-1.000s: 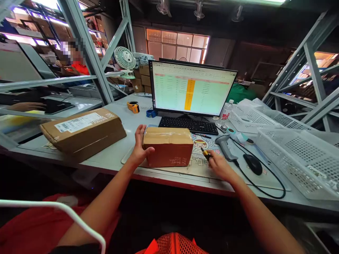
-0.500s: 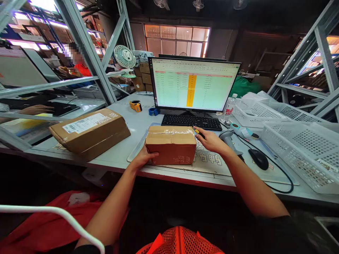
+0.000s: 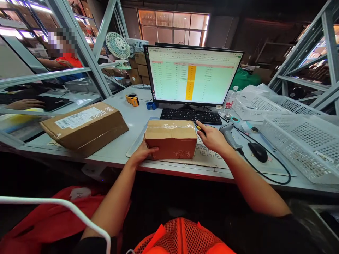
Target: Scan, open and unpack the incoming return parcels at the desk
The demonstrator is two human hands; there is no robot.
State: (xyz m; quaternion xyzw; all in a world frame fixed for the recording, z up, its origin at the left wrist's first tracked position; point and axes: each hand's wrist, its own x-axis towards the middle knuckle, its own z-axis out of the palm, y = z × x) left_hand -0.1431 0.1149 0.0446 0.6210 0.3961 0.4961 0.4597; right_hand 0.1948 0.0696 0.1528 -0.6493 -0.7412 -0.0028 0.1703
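A taped cardboard box [image 3: 171, 143] sits in front of me on the desk, a strip of clear tape running along its top. My left hand [image 3: 143, 152] grips the box's left side, thumb on the front face. In my right hand [image 3: 212, 137] is a small black and yellow utility knife [image 3: 200, 129], held by the box's upper right edge. The fingers are closed round it, and its blade is too small to make out. Farther left lies a second, larger cardboard box [image 3: 87, 127] with a white label.
Behind the box stand a black keyboard [image 3: 189, 116] and a monitor [image 3: 194, 77]. On the right are a scanner [image 3: 230, 137], a mouse [image 3: 257, 151] with its cable and white plastic baskets [image 3: 299, 144]. Tape rolls, a fan [image 3: 118, 45] and a metal frame surround the desk. Another person sits at the left.
My right hand with the utility knife has shifted slightly right, off the box's far right corner. My left hand keeps its grip on the box. The whole view has tilted a little downward.
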